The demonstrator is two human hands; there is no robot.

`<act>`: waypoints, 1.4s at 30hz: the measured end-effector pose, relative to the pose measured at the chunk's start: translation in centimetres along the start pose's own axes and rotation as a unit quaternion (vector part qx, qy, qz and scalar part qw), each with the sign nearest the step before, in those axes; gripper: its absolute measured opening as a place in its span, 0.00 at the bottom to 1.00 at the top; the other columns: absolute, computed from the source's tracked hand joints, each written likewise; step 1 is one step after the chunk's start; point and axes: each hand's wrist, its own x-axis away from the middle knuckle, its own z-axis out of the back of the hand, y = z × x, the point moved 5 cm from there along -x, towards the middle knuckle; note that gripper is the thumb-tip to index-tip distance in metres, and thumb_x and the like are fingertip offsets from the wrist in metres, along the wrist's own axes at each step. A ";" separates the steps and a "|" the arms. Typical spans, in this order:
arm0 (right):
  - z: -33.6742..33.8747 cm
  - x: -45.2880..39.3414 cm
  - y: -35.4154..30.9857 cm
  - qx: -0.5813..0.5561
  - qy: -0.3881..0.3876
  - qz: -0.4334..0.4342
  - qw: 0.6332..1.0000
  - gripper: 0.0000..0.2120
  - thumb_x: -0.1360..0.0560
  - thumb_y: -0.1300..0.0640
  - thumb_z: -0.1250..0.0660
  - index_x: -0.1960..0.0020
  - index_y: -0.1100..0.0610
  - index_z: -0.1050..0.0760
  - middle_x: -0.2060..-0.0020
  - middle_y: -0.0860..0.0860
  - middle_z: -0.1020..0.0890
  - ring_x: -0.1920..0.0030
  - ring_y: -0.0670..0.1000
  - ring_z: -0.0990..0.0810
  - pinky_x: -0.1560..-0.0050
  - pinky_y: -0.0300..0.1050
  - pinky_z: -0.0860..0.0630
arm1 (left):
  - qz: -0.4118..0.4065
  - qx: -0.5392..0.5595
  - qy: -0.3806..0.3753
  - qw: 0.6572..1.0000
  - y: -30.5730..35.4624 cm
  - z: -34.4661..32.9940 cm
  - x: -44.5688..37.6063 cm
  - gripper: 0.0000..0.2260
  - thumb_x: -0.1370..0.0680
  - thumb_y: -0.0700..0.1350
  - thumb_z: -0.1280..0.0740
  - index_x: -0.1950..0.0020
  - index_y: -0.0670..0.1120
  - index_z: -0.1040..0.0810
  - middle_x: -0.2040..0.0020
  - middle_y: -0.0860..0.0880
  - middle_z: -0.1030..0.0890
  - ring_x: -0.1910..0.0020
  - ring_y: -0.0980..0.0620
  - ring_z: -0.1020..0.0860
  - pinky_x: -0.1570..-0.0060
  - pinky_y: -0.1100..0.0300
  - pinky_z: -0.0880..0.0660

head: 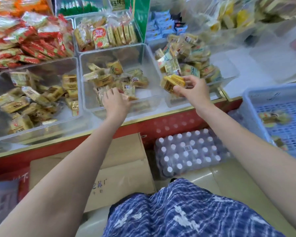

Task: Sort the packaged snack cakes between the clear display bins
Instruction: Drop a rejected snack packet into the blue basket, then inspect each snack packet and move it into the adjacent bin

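Head view: I see my right hand [191, 88] at two o'clock, fingers curled tight round a small stack of cakes [173, 82], held over the wall between the middle bin [154, 69] and right bin [229, 79], probably mid-transfer. My left hand [115, 100] reaches into the middle bin at twelve, fingers bent onto loose packets [130, 95], likely gathering more; whether it grips, I cannot tell.

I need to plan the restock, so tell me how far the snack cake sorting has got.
Done so far: the left bin and right bin each hold a pile of cakes. In hand: the right hand grips yellow packs between the middle and right bins, while the left hand reaches into the middle bin. Left: the loose cakes lying in that middle bin.
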 end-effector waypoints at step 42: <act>-10.6 2.0 -0.4 -0.004 -0.120 -0.037 0.992 0.11 0.23 0.62 0.40 0.40 0.58 0.29 0.55 0.50 0.25 0.52 0.54 0.23 0.47 0.56 0.22 | -0.100 -0.175 -0.039 0.979 -5.6 4.4 3.6 0.14 0.24 0.36 0.39 0.39 0.39 0.26 0.39 0.38 0.28 0.41 0.38 0.30 0.43 0.48 0.35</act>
